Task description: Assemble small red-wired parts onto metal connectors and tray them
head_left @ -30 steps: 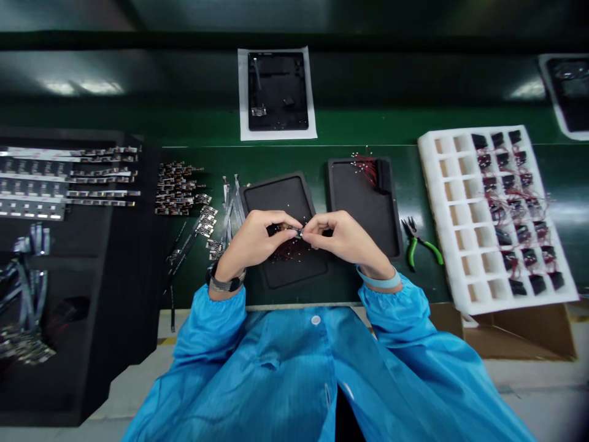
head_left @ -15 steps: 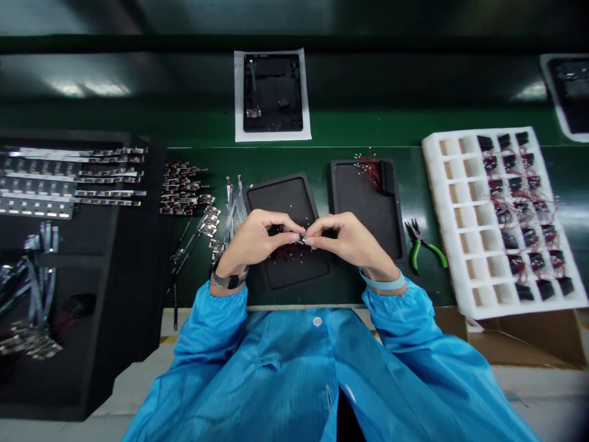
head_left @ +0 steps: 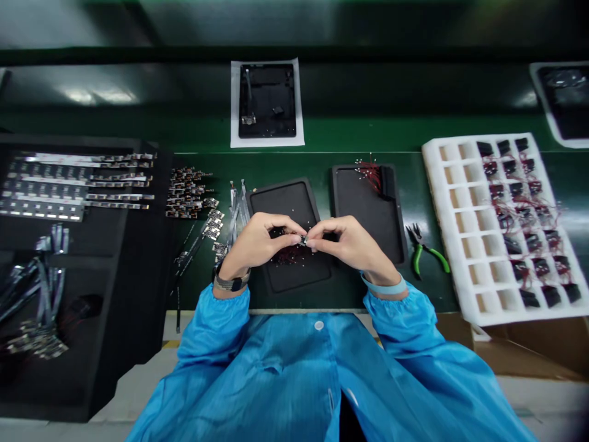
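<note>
Over a black tray (head_left: 299, 279), my left hand (head_left: 264, 241) and my right hand (head_left: 347, 242) meet fingertip to fingertip. Both pinch a small dark part (head_left: 303, 240) with a bright edge; its details are too small to tell. Beneath the fingers, thin red wires (head_left: 289, 255) with pale ends lie in the tray. A second black tray (head_left: 368, 215) to the right holds a black block with red wires. Left of my left hand are small circuit boards (head_left: 213, 224) and flat silvery strips (head_left: 237, 205).
Green-handled pliers (head_left: 426, 250) lie right of my right hand. Farther right stands a white foam tray (head_left: 460, 230) of wired black parts. A black case (head_left: 267, 92) rests on a white sheet behind. Dark bins (head_left: 124, 264) with strips and boards stand left.
The camera view has shifted slightly, so the bench items appear a little lower. Both hands keep their pinch on the small part, with almost no movement between them.
</note>
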Demonstrator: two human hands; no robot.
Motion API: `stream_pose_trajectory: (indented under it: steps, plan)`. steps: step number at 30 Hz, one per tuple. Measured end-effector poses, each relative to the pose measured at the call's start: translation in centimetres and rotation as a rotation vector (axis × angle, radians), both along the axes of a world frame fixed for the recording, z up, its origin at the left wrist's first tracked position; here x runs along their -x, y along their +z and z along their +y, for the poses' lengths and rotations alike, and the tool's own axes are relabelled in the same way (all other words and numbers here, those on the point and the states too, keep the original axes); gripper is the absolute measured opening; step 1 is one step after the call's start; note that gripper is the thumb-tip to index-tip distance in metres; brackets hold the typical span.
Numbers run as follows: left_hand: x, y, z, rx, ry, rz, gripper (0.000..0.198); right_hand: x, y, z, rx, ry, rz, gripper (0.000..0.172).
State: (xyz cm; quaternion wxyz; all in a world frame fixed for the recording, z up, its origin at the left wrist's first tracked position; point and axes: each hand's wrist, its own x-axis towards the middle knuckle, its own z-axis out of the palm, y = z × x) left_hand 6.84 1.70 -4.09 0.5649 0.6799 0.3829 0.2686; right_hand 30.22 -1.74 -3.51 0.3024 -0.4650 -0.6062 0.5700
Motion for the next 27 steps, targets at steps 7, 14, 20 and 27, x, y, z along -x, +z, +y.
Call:
stream_pose_trajectory:
  steps: [7, 14, 20, 27]
  plan:
    - [0.7, 1.6, 0.0, -0.015, 0.196, -0.066, 0.015, -1.0, 0.4, 0.2, -0.264, -0.369, 0.018, 0.016]
    - [0.2, 8.5, 0.4, -0.307, 0.378, 0.325, 0.021, -2.8, 0.0, 0.4, -0.249, -0.724, 0.13, 0.02]
    - [-9.8, 12.6, 7.0, -0.546, 0.225, 0.486, 0.029, -4.2, -1.8, 1.1, -0.141, -0.415, 0.052, 0.014]
    - [-34.3, 12.4, 14.7, -0.606, -0.262, 0.476, 0.021, -4.4, -2.7, 0.7, -0.219, -0.089, -0.244, 0.026]
